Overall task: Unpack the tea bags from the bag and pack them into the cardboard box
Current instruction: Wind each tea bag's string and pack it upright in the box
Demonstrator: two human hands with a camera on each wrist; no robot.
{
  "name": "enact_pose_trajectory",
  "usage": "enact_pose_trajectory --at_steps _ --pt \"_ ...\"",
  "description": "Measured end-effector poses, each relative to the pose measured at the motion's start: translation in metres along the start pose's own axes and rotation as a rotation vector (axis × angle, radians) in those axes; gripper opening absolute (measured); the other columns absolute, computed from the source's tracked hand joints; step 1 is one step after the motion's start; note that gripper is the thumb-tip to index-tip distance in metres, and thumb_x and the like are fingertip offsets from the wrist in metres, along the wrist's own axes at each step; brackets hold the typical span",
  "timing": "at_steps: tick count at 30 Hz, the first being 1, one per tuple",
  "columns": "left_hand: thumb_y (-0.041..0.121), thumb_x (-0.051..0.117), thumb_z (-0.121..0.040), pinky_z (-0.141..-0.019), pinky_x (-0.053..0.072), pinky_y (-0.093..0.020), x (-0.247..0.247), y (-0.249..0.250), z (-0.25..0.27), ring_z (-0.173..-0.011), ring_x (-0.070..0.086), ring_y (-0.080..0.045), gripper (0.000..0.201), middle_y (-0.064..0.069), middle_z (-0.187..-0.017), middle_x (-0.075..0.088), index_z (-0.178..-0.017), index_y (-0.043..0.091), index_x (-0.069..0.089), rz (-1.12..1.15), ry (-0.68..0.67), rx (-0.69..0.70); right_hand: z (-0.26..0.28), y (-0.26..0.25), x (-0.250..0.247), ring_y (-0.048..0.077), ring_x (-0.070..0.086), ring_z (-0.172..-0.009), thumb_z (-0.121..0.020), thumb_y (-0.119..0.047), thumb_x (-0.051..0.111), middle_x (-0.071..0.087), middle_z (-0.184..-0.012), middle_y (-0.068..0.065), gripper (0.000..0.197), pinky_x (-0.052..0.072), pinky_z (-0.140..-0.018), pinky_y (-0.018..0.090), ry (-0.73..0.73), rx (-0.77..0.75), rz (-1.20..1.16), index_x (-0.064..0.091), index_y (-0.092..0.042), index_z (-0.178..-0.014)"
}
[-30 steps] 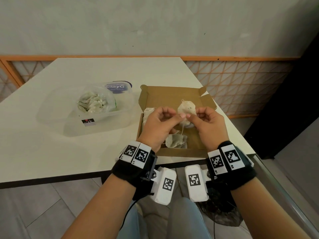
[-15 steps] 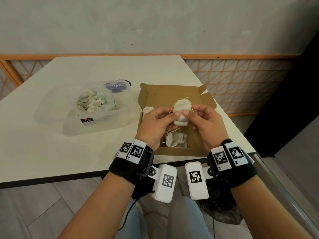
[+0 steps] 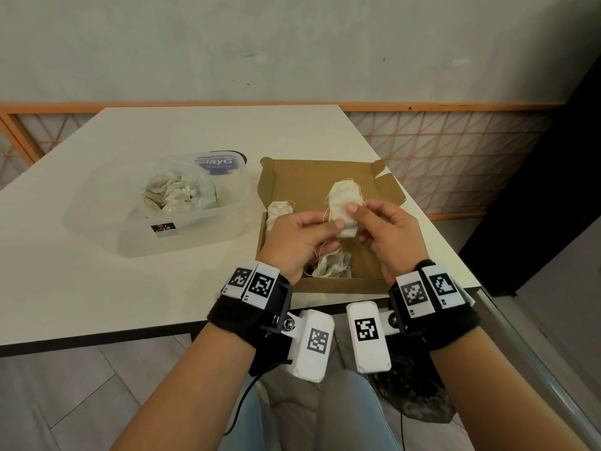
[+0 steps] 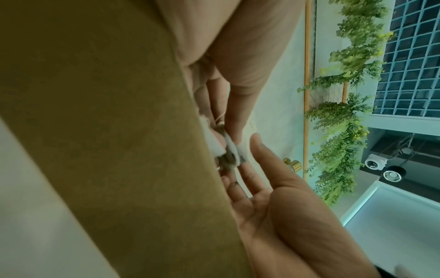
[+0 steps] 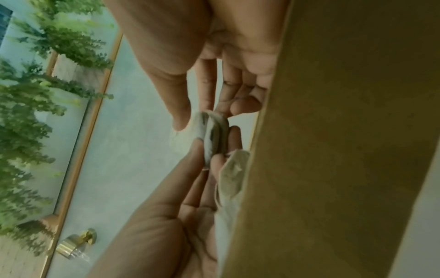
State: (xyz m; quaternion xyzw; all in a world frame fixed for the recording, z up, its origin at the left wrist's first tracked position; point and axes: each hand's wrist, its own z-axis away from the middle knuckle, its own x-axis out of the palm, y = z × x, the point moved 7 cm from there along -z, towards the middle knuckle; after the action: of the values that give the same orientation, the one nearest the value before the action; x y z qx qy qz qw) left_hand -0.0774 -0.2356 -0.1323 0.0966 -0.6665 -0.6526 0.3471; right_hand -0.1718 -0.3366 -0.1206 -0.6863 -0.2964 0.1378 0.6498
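Over the open cardboard box (image 3: 312,177) both hands hold a small stack of white tea bags (image 3: 341,203) upright, strings dangling. My left hand (image 3: 328,229) pinches its lower left edge, my right hand (image 3: 361,219) pinches its right side with the thumb on the front. The wrist views show the stack edge-on (image 4: 228,148) (image 5: 212,135) between the fingertips, next to the box wall (image 5: 333,131). More tea bags lie in the box at its left side (image 3: 279,209) and near corner (image 3: 331,268). A clear plastic bag of tea bags (image 3: 172,193) sits to the left.
The plastic bag lies in a clear plastic container (image 3: 195,236) with a blue-labelled lid (image 3: 218,162) behind it, on a white table (image 3: 97,288). The box stands near the table's right front corner. An orange lattice railing (image 3: 455,157) runs behind.
The stack stays above the box, now a little higher and more upright. Both hands have shifted their fingers on it, and the right thumb now lies on its front.
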Motion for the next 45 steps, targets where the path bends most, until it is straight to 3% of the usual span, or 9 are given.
enact_pose_trajectory --at_steps 5,15,22,27,31,34,37,41,45 --pt "0.007 0.067 -0.084 -0.042 0.041 -0.011 0.003 0.002 0.002 -0.062 0.07 -0.009 0.015 -0.005 -0.076 0.074 -0.098 0.003 0.068 -0.013 -0.007 -0.001 -0.002 0.001 -0.008 0.009 0.047 -0.053 -0.08 -0.011 0.07 0.058 -0.06 0.001 0.004 0.044 -0.057 0.022 0.06 -0.018 -0.015 0.071 -0.014 -0.078" --pt "0.007 0.07 -0.082 -0.046 0.045 -0.013 -0.001 0.002 0.002 -0.057 0.065 -0.007 0.008 -0.004 -0.069 0.071 -0.089 0.005 0.066 -0.015 0.033 0.021 0.002 -0.015 0.001 0.002 0.052 -0.055 -0.083 -0.011 0.066 0.059 -0.068 -0.002 0.023 0.043 -0.053 0.015 0.007 -0.093 0.029 0.063 -0.018 -0.105" --pt "0.007 0.068 -0.084 -0.045 0.045 -0.013 -0.003 0.003 0.0 -0.057 0.065 -0.007 0.009 -0.004 -0.07 0.071 -0.092 0.004 0.068 0.033 0.07 0.007 -0.004 -0.038 -0.006 -0.002 0.061 -0.067 -0.082 -0.013 0.068 0.07 -0.07 -0.013 0.012 0.045 -0.057 0.013 0.074 -0.184 0.059 0.071 -0.024 -0.08" --pt "0.013 0.068 -0.085 -0.043 0.044 -0.013 -0.009 0.006 0.0 -0.059 0.065 -0.007 0.014 -0.006 -0.077 0.072 -0.096 0.005 0.069 0.084 0.128 0.022 -0.004 -0.041 -0.01 0.015 0.06 -0.077 -0.077 -0.021 0.071 0.071 -0.079 -0.003 0.004 0.046 -0.059 0.027 0.047 -0.154 -0.015 0.073 -0.024 -0.075" --pt "0.016 0.068 -0.085 -0.039 0.037 -0.013 -0.01 0.007 0.001 -0.052 0.06 -0.003 0.011 0.001 -0.066 0.069 -0.093 0.008 0.07 0.043 0.16 0.051 0.004 -0.038 0.011 0.017 0.067 -0.075 -0.077 -0.01 0.063 0.072 -0.077 0.003 0.003 0.057 -0.067 0.036 -0.11 -0.038 -0.169 0.066 -0.01 -0.079" --pt "0.014 0.064 -0.088 -0.037 0.034 -0.014 -0.01 0.008 0.002 -0.046 0.055 -0.003 0.007 0.003 -0.058 0.065 -0.089 0.011 0.07 0.036 0.17 0.065 0.006 -0.029 0.021 0.031 0.068 -0.08 -0.077 -0.009 0.066 0.069 -0.089 0.019 0.008 0.058 -0.07 0.048 -0.13 0.009 -0.092 0.063 -0.005 -0.084" --pt "0.012 0.065 -0.087 -0.04 0.038 -0.014 -0.01 0.008 0.003 -0.051 0.057 -0.005 0.007 0.0 -0.063 0.066 -0.083 0.012 0.07 0.033 0.157 0.066 -0.001 -0.021 0.016 0.014 0.063 -0.067 -0.081 -0.012 0.068 0.065 -0.084 0.013 0.005 0.055 -0.059 0.029 0.001 -0.034 0.065 0.063 -0.012 -0.08" --pt "0.012 0.067 -0.085 -0.043 0.042 -0.014 -0.006 0.007 0.002 -0.054 0.06 -0.006 0.004 -0.003 -0.067 0.068 -0.084 0.009 0.07 0.019 0.109 0.064 -0.004 -0.018 0.016 0.019 0.056 -0.075 -0.085 -0.022 0.066 0.058 -0.078 0.005 0.015 0.052 -0.076 0.04 0.046 -0.066 0.204 0.057 -0.018 -0.074" --pt "0.01 0.066 -0.086 -0.044 0.042 -0.014 -0.004 0.007 0.002 -0.053 0.059 -0.005 0.007 -0.005 -0.068 0.067 -0.087 0.005 0.07 0.013 0.096 0.093 -0.002 -0.021 0.02 0.01 0.05 -0.064 -0.089 -0.028 0.059 0.053 -0.071 -0.002 0.022 0.045 -0.062 0.019 0.039 -0.124 0.36 0.049 -0.021 -0.071"
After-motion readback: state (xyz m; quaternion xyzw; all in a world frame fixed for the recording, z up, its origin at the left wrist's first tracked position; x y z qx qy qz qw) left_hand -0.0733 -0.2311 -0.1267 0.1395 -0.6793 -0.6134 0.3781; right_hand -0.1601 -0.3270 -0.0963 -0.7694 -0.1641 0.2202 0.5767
